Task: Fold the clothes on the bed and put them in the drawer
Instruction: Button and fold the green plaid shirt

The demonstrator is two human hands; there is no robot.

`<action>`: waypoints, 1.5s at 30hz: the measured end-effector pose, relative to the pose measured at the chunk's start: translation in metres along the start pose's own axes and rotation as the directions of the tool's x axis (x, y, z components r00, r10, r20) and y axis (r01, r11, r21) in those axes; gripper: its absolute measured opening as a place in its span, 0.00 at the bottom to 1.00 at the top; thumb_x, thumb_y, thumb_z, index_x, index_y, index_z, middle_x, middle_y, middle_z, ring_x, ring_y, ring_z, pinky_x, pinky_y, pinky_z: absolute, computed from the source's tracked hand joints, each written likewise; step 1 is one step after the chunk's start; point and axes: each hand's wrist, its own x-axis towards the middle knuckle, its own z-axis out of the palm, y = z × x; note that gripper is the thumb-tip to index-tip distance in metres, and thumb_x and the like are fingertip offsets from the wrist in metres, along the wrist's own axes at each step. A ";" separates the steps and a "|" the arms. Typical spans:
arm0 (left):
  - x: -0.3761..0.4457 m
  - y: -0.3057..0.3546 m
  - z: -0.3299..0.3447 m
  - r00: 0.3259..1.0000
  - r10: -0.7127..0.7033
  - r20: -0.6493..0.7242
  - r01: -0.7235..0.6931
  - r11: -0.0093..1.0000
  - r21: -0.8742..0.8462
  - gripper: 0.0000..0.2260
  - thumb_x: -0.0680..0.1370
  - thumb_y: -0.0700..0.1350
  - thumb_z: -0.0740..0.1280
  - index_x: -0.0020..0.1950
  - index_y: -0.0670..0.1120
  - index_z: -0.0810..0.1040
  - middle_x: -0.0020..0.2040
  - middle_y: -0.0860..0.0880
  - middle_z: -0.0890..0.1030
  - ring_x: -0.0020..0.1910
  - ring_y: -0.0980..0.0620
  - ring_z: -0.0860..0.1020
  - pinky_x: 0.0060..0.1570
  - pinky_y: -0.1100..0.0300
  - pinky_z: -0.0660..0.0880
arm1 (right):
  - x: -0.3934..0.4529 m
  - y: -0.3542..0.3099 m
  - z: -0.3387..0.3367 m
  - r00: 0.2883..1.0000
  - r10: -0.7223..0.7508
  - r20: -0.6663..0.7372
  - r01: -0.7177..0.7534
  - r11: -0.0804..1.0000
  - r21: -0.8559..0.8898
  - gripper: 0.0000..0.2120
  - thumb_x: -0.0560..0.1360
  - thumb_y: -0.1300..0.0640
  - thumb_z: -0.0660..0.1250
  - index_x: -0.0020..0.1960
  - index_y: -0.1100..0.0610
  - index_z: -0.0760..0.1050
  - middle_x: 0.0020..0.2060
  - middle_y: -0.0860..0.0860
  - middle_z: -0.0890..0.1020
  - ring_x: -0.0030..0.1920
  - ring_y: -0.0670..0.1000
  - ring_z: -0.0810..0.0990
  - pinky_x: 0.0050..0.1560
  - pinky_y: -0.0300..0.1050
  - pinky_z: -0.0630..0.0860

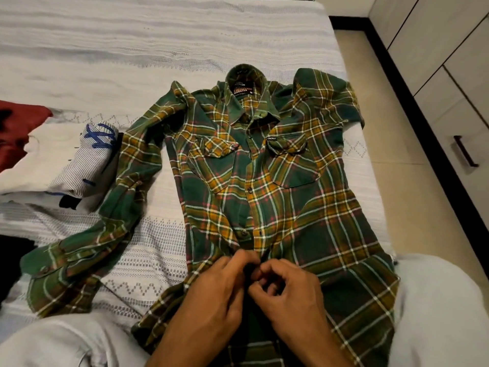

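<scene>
A green and yellow plaid shirt [280, 181] lies face up on the white bed [132, 49], collar away from me. Its long left sleeve [87, 234] trails toward the near left; the other sleeve is bunched up by the right shoulder. My left hand [219, 290] and my right hand [285, 292] meet at the shirt's front placket near the hem. The fingers of both hands are curled and pinch the placket edges together at a button spot.
A pile of other clothes, white striped with blue marks [79, 160] and a red piece [16, 128], lies at the left. Something black [13, 260] is at the near left edge. Cabinet drawers with a dark handle [464, 152] stand on the right beyond the tiled floor.
</scene>
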 end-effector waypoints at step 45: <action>0.006 -0.006 0.002 0.977 0.141 -0.161 -0.097 0.962 0.255 0.10 0.79 0.50 0.74 0.59 0.51 0.87 0.50 0.52 0.80 0.44 0.52 0.82 0.42 0.48 0.80 | 0.008 0.016 -0.011 0.979 -0.204 0.017 0.200 0.971 0.130 0.14 0.75 0.60 0.75 0.56 0.49 0.77 0.45 0.42 0.84 0.40 0.46 0.84 0.44 0.51 0.84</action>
